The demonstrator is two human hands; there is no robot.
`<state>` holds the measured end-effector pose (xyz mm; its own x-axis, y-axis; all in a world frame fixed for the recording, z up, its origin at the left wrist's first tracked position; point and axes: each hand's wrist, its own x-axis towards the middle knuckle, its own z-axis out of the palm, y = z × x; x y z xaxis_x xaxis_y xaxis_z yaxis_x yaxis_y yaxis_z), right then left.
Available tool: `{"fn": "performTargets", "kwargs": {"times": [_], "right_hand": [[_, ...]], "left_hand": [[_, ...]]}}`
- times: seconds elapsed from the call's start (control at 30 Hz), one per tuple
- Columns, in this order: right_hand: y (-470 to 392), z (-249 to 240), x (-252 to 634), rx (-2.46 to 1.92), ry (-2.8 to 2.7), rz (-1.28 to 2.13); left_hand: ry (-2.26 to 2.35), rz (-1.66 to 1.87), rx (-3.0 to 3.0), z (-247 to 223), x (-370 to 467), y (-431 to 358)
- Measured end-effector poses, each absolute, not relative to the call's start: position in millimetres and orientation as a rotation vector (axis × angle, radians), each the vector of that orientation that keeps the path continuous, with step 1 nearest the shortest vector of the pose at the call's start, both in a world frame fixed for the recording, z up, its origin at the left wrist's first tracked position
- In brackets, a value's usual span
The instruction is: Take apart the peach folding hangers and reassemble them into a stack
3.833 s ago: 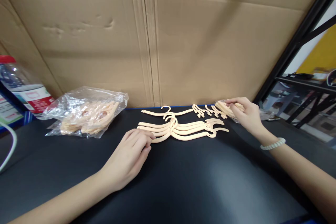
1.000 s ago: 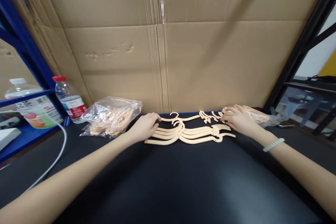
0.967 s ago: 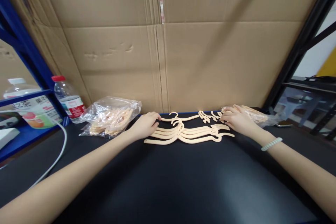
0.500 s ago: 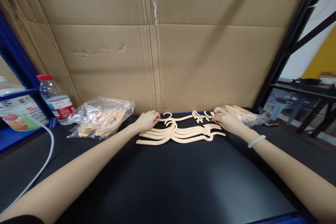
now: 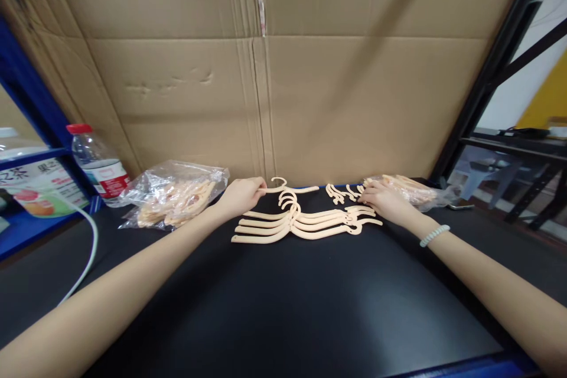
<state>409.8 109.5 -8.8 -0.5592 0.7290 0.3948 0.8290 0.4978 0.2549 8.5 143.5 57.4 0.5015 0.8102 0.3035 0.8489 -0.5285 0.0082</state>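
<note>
My left hand (image 5: 244, 194) pinches one end of a cream plastic clothes hanger (image 5: 301, 190), raised slightly behind the others. In front of it, several matching hangers (image 5: 270, 240) lie overlapped on the black table, their hooks bunched together. My right hand (image 5: 384, 199) is at the far right of the pile, fingers curled down beside small cream hook-shaped pieces (image 5: 339, 195); what its fingertips hold, if anything, is hidden. More small cream pieces (image 5: 361, 218) rest over the right ends of the stacked hangers.
At the left lies a clear plastic bag (image 5: 175, 195) of cream parts, beside a red-capped bottle (image 5: 101, 165). Another clear bag (image 5: 416, 192) is behind my right hand. Cardboard (image 5: 354, 100) walls off the back. A white cable (image 5: 91, 248) runs along the left.
My left hand has moved slightly left and up with the hanger, drawing it back from the stacked hangers. My right hand has stayed almost in place.
</note>
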Motion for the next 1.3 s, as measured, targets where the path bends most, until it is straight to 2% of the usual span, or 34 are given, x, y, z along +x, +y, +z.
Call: {"fn": "performTargets", "kwargs": {"times": [0.27,0.63,1.03,1.3], "right_hand": [[113,-12,415,-1.279,-2.545,-0.606],[112,-9,415,-1.324,-2.578,-0.610],[108,-6,411,-1.249,-2.572,-0.643],[94,6,397,-1.167,-2.117,-0.631]], "left_hand": [[-1.417,-0.753,-2.444,67,-5,109],[-0.834,-0.820,-2.649,13,-16,29],[-1.186,-1.019,-2.831,-9,-21,33],[-1.385,-1.157,-2.796,-4,-21,35]]}}
